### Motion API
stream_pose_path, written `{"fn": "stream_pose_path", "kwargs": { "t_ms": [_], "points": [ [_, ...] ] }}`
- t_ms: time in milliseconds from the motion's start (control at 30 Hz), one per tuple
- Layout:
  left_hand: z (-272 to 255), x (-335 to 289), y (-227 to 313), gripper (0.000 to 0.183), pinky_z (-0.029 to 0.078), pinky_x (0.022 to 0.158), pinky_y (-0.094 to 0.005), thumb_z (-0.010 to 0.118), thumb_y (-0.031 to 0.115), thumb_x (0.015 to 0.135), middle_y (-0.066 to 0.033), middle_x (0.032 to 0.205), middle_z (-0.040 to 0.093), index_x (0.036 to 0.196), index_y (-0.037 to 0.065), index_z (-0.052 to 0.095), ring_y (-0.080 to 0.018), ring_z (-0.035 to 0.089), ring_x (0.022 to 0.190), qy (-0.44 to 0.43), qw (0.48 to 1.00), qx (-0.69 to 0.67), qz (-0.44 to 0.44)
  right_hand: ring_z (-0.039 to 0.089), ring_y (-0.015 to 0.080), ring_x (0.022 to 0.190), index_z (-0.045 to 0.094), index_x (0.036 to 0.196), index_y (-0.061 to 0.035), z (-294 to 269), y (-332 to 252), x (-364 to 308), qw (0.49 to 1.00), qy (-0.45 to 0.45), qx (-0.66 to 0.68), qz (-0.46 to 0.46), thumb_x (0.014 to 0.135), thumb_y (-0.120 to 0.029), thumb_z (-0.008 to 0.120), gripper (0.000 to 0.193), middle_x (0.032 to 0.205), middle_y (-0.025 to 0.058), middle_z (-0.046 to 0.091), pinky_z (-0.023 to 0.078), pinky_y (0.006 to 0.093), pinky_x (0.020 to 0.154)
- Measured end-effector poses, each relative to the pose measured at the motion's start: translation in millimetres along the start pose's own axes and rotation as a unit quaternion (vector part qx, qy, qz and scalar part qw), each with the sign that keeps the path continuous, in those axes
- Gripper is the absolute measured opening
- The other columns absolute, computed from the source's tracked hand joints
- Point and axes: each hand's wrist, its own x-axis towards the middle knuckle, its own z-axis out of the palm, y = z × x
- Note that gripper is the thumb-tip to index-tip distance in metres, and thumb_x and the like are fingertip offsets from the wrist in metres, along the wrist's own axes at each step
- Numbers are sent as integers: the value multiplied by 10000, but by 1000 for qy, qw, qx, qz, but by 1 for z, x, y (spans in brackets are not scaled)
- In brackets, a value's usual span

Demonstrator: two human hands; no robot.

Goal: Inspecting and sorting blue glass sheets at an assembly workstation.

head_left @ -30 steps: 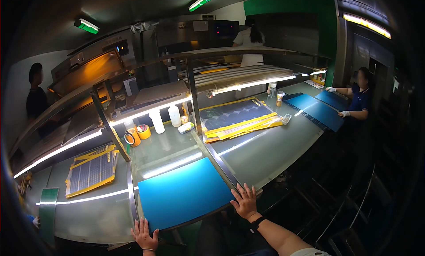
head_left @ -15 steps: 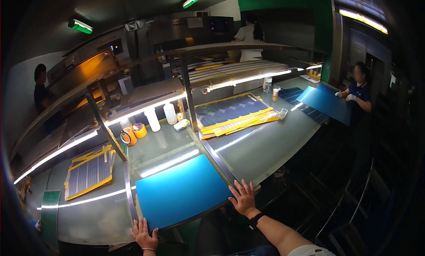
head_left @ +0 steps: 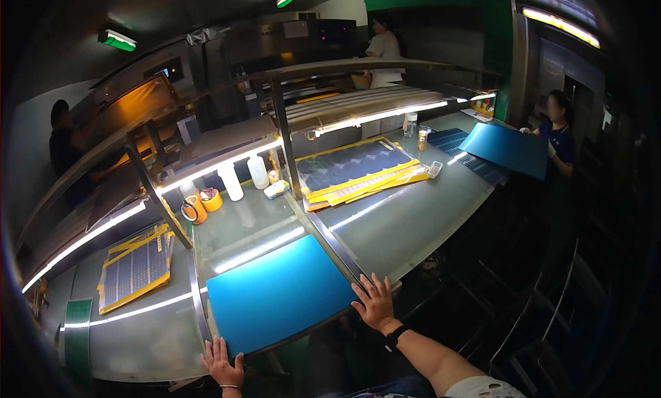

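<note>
A smooth blue sheet [head_left: 279, 295] lies flat on the worktable in front of me, its near edge along the table's front. My left hand [head_left: 222, 365] rests open at the sheet's near left corner, fingers stretched forward. At the right side of the sheet, my right hand [head_left: 374, 301] lies open with its fingers spread, by the near right corner and the metal strip [head_left: 333, 243] of the table. Neither hand grips anything. Whether the fingertips press on the sheet itself I cannot tell.
Yellow-taped film sheets [head_left: 358, 171] lie right of the metal post; another taped stack [head_left: 135, 270] lies left. White bottles [head_left: 231, 182] and orange tape rolls [head_left: 194, 210] stand behind the blue sheet. A green strip [head_left: 78, 336] is far left. A co-worker holds another blue sheet [head_left: 506, 150] at right.
The view has shifted slightly. My hands and the sheet before me keep their places. At right, the co-worker's blue sheet is raised and the hands on it have moved apart.
</note>
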Motion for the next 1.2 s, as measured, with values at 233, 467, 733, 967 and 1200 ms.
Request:
{"fn": "stream_pose_path", "kwargs": {
  "t_ms": [233, 467, 733, 967, 1200],
  "points": [
    [0, 1, 0, 650, 126, 1082, -525, 486, 549, 830, -79, 1356, 458, 1277, 78, 503, -308, 308, 1322, -12, 1000, -4, -4, 354, 329, 1261, 522, 1252, -201, 0, 1, -1, 1000, 1, -11, -2, 887, -446, 475, 441, 1329, 89, 445, 206, 555, 1045],
    [-1, 0, 0, 638, 124, 1082, -523, 497, 525, 832, -71, 1374, 439, 1291, 82, 489, -299, 289, 1332, -26, 1000, 0, -9, 355, 331, 1261, 530, 1247, -202, -1, 0, 1, 1000, 1, -1, 4, 886, -434, 483, 432, 1331, 84, 445, 202, 551, 1050],
    [0, 1, 0, 644, 130, 1076, -528, 502, 520, 830, -64, 1391, 418, 1309, 91, 472, -304, 281, 1335, -32, 999, 6, -7, 348, 328, 1269, 522, 1259, -200, 0, 1, 0, 1000, -1, -5, 2, 889, -437, 478, 442, 1344, 84, 435, 187, 541, 1061],
    [2, 1, -2, 634, 136, 1077, -524, 494, 516, 835, -72, 1388, 421, 1308, 94, 475, -304, 291, 1331, -31, 999, 17, -9, 348, 328, 1269, 518, 1264, -201, 1, 2, 0, 1000, 0, -2, 1, 890, -442, 473, 447, 1346, 86, 432, 187, 540, 1061],
    [-6, -1, 0, 642, 126, 1079, -527, 491, 520, 837, -71, 1388, 421, 1308, 84, 471, -305, 283, 1334, -34, 999, 15, -13, 353, 328, 1263, 515, 1266, -201, 1, -1, 1, 1000, 9, 1, -4, 890, -439, 475, 446, 1340, 88, 436, 200, 544, 1054]
  ]
}}
